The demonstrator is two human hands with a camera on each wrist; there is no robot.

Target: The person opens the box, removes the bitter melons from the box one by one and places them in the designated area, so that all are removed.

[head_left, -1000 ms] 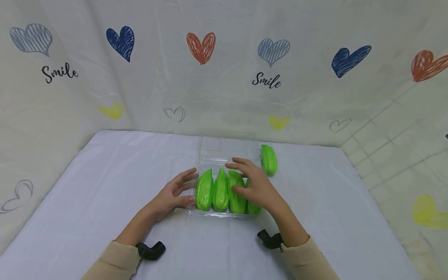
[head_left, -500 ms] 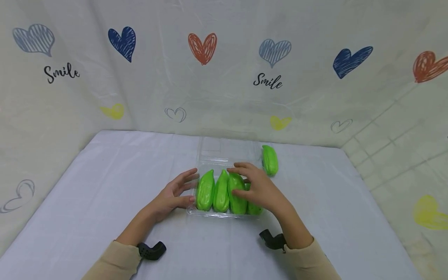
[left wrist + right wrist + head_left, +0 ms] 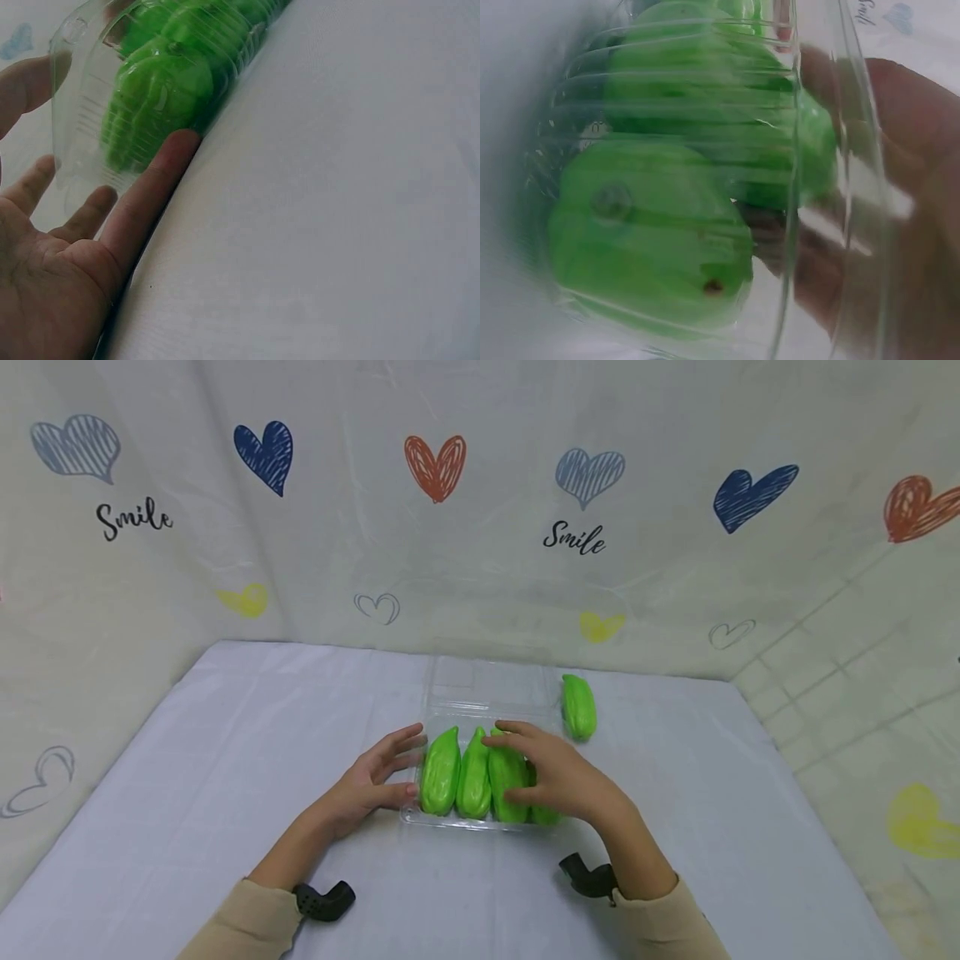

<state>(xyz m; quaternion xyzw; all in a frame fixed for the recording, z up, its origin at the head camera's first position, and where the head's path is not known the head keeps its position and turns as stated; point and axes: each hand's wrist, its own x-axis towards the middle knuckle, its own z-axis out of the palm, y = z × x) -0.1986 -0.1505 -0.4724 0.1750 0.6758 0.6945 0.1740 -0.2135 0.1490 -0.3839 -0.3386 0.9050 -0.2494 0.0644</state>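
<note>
A clear plastic clamshell box lies with its lid folded back and several glossy green gourd-like vegetables side by side in it. My left hand rests at the box's left side, fingers spread; its fingertips meet the clear wall in the left wrist view. Over the right half of the box arches my right hand, thumb and fingers spread over the third gourd. That hand partly hides the fourth gourd, whose end shows through the wall in the right wrist view.
Another green gourd lies outside the box, right of the transparent lid. A white cloth covers the table, and a heart-printed curtain hangs behind. Black wrist cameras sit at both sleeves.
My right hand has shifted slightly nearer and lower over the third and fourth gourds, covering more of the fourth. The left hand and the box stay put.
</note>
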